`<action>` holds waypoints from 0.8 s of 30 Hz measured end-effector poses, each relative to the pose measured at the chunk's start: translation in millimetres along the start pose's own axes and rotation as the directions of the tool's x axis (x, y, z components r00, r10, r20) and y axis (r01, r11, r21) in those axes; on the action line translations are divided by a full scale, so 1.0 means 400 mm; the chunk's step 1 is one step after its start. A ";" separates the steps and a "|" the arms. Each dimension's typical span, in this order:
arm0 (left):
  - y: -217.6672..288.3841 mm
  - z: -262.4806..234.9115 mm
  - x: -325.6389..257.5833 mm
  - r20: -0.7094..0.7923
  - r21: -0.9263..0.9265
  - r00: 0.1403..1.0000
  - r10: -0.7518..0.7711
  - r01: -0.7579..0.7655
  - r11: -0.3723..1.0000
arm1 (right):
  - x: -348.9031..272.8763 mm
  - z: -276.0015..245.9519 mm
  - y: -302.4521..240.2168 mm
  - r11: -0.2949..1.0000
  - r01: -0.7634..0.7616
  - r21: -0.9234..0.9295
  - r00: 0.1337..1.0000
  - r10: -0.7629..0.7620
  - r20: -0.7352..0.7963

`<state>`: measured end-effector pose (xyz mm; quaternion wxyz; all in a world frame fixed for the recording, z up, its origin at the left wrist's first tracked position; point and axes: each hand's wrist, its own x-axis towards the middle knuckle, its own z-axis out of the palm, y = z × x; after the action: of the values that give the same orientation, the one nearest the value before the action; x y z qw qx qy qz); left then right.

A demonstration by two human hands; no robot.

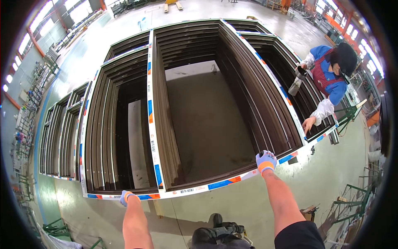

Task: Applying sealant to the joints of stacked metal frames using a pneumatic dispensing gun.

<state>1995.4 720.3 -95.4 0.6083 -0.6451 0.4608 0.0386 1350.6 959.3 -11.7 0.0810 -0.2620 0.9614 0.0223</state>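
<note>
A stack of dark window frames (pixel 253 112) spreads before me, the top one faced with white film strips (pixel 187 191) that carry blue and orange patches. My left hand (pixel 127 198), in a light purple and orange glove, is closed on the near edge toward the left corner. Farther right, my right hand (pixel 265 161), gloved alike, grips the near edge with its fingers over the inner side. Both arms reach forward, and the undersides of the hands are hidden.
At the right side a co-worker (pixel 327 79) in blue and dark red leans over the stack, one hand on its edge, the other holding a dark round thing. Another stack of frames (pixel 62 135) stands left. Green metal stands (pixel 352 203) are at lower right.
</note>
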 end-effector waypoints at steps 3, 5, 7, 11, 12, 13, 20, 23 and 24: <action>-0.004 0.033 0.029 -0.001 -0.103 0.998 -0.060 0.060 0.993 | -0.004 -0.001 -0.009 1.000 0.011 -0.008 1.000 -0.011 -0.029; 0.008 0.018 0.043 0.002 -0.169 0.995 -0.101 0.100 0.981 | -0.006 0.006 0.000 1.000 0.021 -0.019 0.996 -0.023 -0.084; 0.014 0.026 0.059 0.011 -0.232 0.990 -0.142 0.141 0.962 | -0.007 -0.002 -0.002 1.000 0.017 -0.006 0.997 -0.018 -0.073; 0.019 0.050 0.095 0.021 -0.356 0.979 -0.204 0.198 0.913 | -0.004 0.004 0.001 1.000 0.020 -0.016 0.997 -0.021 -0.074; 0.014 0.051 0.108 0.027 -0.386 0.975 -0.221 0.214 0.897 | -0.006 0.003 -0.006 1.000 0.026 0.000 0.997 -0.026 -0.075; 0.015 0.061 0.114 0.033 -0.416 0.971 -0.237 0.229 0.880 | -0.007 0.003 -0.005 1.000 0.023 0.000 0.997 -0.023 -0.080; 0.039 0.081 0.158 0.105 -0.601 0.930 -0.352 0.341 0.723 | -0.010 -0.010 -0.004 1.000 0.016 0.016 0.998 -0.015 -0.054; 0.041 0.093 0.176 0.145 -0.668 0.908 -0.392 0.382 0.638 | -0.011 -0.015 -0.007 1.000 0.022 0.011 0.999 -0.022 -0.044; 0.038 0.093 0.185 0.159 -0.689 0.900 -0.405 0.395 0.607 | -0.011 -0.018 -0.009 1.000 0.024 0.007 0.999 -0.024 -0.021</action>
<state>2046.8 712.9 -161.6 0.3040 -0.9142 0.2585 0.0711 1355.1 957.8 -3.9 0.0719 -0.2733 0.9591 0.0152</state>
